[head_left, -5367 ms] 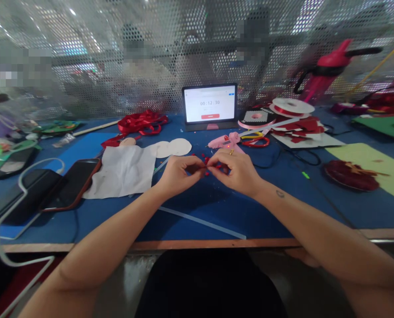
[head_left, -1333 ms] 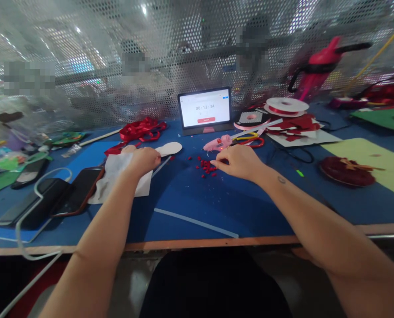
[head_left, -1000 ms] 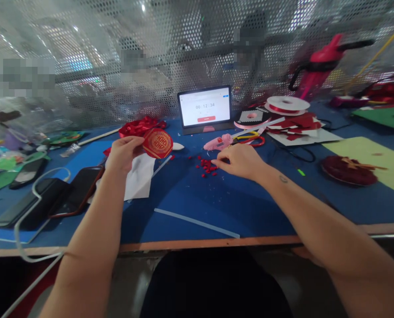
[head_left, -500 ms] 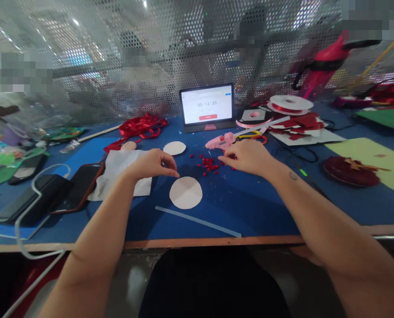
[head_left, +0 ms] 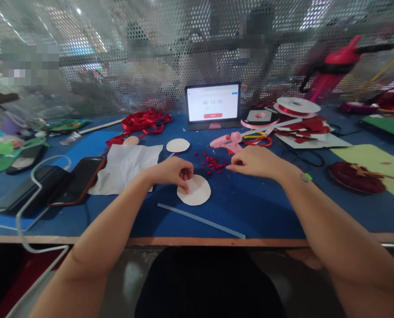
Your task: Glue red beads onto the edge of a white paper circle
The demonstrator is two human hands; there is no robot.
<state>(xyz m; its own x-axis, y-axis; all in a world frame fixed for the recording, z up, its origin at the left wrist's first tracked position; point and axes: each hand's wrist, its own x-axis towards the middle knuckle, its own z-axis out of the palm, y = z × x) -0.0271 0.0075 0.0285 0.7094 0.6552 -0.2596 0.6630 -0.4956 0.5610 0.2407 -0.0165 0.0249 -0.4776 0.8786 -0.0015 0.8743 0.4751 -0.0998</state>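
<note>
My left hand (head_left: 172,171) is curled, its fingertips pressed on the near-left edge of a white paper disc (head_left: 198,191) that lies flat on the blue table (head_left: 250,207). My right hand (head_left: 256,161) rests on the table to the right, fingers pinched together at the edge of a scatter of small red pieces (head_left: 212,162); what the pinch holds is too small to see. A pink glue gun (head_left: 226,141) lies just behind that hand. A second white disc (head_left: 177,145) lies farther back.
A tablet showing a timer (head_left: 213,102) stands at the back against a perforated screen. A white sheet (head_left: 127,163), two phones (head_left: 79,180) and a white cable lie left. A clear glue stick (head_left: 200,220) lies near the front edge. Ribbon spools (head_left: 296,106), scissors (head_left: 258,140), a red disc (head_left: 352,176) lie right.
My left hand lifted a red round piece from the left, laid it white side up in front of me, and now presses its edge. My right hand stayed by the red pieces.
</note>
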